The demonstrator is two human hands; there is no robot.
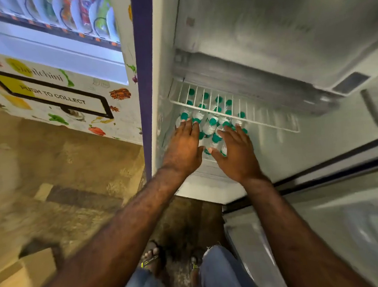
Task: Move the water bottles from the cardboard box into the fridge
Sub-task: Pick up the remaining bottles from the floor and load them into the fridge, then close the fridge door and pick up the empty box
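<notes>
At 6 o'clock, nearest the camera, are the person's jeans-clad knees (218, 270) and sandalled feet (153, 257) on the brown floor (55, 154), with the cardboard box (20, 276) at 8 o'clock, its flaps blurred so its contents cannot be made out. Both bare forearms reach up from the bottom edge into the open fridge (254, 36), which fills the frame from 12 to 4 o'clock. The left hand (185, 147) lies flat with straight, spread fingers, its tips touching the green caps at the left of the cluster. The right hand (235, 151), at about 1 o'clock from centre of the arms, is likewise spread wide and rests on the caps just beside it; neither seems to grip anything. The water bottles (209, 123) stand packed together at the fridge's lower left, under a white wire shelf (249, 113). Farthest, at 10 o'clock, stands a vending machine (50, 86) with a "PUSH TO COLLECT" flap.
</notes>
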